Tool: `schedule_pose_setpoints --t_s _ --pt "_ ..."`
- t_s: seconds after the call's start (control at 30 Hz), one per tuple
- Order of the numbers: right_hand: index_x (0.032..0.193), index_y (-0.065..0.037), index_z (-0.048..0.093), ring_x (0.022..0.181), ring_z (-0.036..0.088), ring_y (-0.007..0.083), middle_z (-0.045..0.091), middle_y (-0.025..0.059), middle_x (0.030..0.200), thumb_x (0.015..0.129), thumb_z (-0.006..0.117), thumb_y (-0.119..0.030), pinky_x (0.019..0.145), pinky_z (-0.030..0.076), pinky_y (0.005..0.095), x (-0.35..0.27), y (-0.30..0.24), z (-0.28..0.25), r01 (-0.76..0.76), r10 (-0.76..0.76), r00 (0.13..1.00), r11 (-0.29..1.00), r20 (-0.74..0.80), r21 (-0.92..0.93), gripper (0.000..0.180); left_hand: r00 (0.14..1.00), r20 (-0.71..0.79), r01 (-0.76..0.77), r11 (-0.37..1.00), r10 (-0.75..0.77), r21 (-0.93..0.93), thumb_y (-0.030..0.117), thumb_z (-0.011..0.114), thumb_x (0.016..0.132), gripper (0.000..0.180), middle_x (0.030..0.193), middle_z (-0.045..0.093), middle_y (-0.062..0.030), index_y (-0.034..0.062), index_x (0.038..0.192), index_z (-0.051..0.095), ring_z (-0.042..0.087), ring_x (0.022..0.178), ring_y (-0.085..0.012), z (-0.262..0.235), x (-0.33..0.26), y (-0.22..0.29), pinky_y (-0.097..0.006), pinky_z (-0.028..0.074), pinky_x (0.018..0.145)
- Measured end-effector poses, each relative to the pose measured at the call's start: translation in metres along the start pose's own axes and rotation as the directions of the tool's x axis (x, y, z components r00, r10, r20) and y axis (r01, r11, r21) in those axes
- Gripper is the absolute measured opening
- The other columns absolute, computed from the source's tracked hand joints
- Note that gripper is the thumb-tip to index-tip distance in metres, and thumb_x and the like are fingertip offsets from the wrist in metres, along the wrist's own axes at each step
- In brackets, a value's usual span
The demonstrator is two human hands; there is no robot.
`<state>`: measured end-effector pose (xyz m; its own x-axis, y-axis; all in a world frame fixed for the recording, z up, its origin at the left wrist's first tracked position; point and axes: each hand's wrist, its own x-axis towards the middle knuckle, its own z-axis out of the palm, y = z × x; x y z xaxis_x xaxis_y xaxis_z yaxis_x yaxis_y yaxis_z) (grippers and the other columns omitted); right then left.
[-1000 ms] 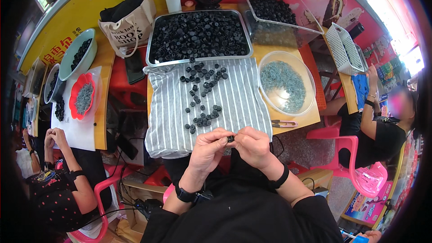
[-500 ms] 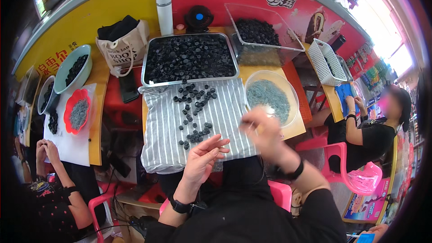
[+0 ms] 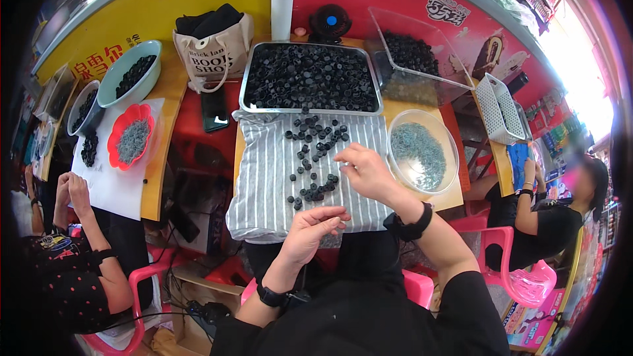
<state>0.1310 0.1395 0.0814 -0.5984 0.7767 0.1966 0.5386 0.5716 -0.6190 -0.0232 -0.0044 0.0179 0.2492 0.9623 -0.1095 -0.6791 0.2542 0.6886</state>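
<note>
My left hand (image 3: 312, 232) is at the near edge of a grey-and-white striped cloth (image 3: 264, 178). Its thumb and fingers are pressed together; anything between them is too small to make out. My right hand (image 3: 370, 173) hovers over the cloth's right part, fingers curled, beside scattered small black round caps (image 3: 316, 191). Whether a small piece sits in its fingertips cannot be made out. Behind the cloth stands a metal tray (image 3: 245, 86) heaped with similar black caps. To the right is a round clear tub (image 3: 450, 178) of fine grey-blue pieces.
A clear bin (image 3: 422, 89) of black parts, a white bottle (image 3: 282, 10), a small fan (image 3: 330, 23) and a tote bag (image 3: 214, 53) line the back. At left are a red bowl (image 3: 113, 148) and a green basin (image 3: 142, 86). People sit on both sides.
My right hand has come left from the rim of the clear tub to above the cloth, near the loose caps. My left hand keeps its pinched pose, and the view has shifted.
</note>
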Motion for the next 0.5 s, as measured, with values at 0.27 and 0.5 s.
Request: schedule_pose_setpoints --t_s 0.27,0.5 --pt "0.089 -0.003 0.065 0.09 0.063 0.0374 0.059 0.0182 0.091 0.074 0.06 0.001 0.077 0.051 0.046 0.048 0.005 0.026 0.063 -0.072 0.997 0.936 -0.013 -0.346 0.017 1.0 -0.013 0.012 1.0 -0.012 -0.016 0.002 0.058 0.095 0.028 0.112 0.069 -0.0187 -0.0055 0.122 0.062 0.068 0.095 -0.0197 -0.006 0.002 -0.003 -0.027 0.054 0.08" --pt "0.083 -0.003 0.066 0.082 0.064 0.0379 0.061 0.0165 0.087 0.075 0.062 -0.004 0.072 0.051 0.0474 0.028 0.015 0.021 0.043 -0.008 0.994 0.945 0.108 -0.324 0.009 0.999 -0.017 0.032 0.997 -0.034 -0.07 0.004 0.058 0.096 0.027 0.111 0.069 -0.0187 -0.0055 0.121 0.062 0.069 0.095 -0.0209 -0.013 0.002 -0.005 -0.028 0.055 0.079"
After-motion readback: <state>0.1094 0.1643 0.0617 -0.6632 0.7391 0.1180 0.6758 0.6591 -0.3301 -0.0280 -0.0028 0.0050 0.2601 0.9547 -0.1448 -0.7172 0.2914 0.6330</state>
